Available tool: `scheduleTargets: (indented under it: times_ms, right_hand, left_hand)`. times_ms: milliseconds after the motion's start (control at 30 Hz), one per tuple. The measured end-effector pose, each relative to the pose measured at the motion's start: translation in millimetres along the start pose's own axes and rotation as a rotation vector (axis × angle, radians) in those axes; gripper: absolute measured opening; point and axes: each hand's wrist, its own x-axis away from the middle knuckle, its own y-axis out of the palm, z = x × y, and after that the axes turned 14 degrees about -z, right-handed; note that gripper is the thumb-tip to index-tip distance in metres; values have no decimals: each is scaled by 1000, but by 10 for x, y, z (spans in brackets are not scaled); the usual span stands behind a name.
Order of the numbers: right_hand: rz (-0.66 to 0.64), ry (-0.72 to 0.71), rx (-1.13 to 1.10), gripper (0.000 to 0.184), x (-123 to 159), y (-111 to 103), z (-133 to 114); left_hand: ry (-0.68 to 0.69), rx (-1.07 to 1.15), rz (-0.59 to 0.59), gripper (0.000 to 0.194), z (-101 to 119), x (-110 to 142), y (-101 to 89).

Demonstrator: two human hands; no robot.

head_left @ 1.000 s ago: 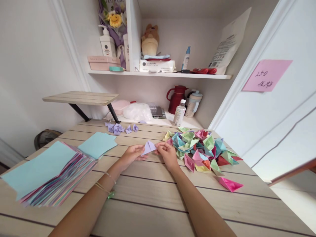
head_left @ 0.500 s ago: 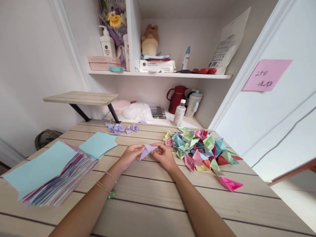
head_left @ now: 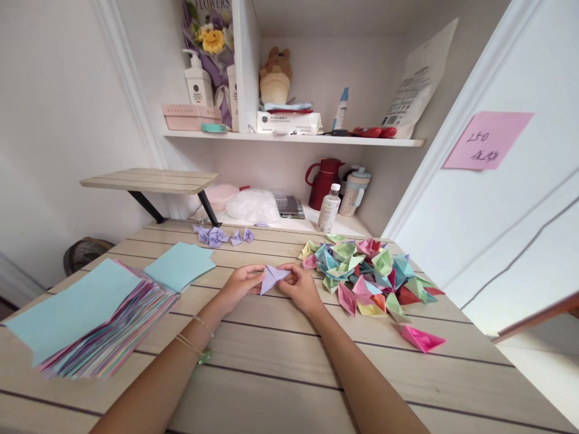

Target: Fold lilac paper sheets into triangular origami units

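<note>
Between my hands, just above the wooden table [head_left: 266, 355], is a partly folded piece of lavender origami paper [head_left: 272, 278], pointed at its lower left. My left hand [head_left: 243, 282] pinches its left side, fingers closed. My right hand [head_left: 299, 286] grips the right corner between thumb and fingers. To the right lies a heap of folded paper boats [head_left: 357, 265] in green, pink, blue, yellow and red. One bright pink paper boat [head_left: 423, 339] sits apart, nearer me. Small folded lavender pieces [head_left: 215, 236] lie at the table's back left.
A fanned stack of coloured paper [head_left: 113, 319] and loose light-blue sheets [head_left: 178, 265] lie on the left. A small raised shelf [head_left: 149, 179] stands behind them. A plastic bottle [head_left: 329, 208] and a red jug [head_left: 324, 184] stand at the back.
The lavender paper has turned slightly in my fingers, and its lower point has shifted a little to the right. Both hands keep hold of it.
</note>
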Motion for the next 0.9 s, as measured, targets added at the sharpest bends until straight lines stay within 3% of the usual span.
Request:
scheduleTargets:
  times_ms: [400,733,900]
  right_hand:
    - [72,-28,106,21,10,6,-23]
    - [-167,12,-190,27,47,22,-129]
    - [-208,54,-252,37,38,-10,-117]
  left_hand:
    - [51,-104,45,40,-111,-70,51]
    - [128,-303,146,30,-171,-85,85]
    - [133,-217,117,28,-106,-59,91]
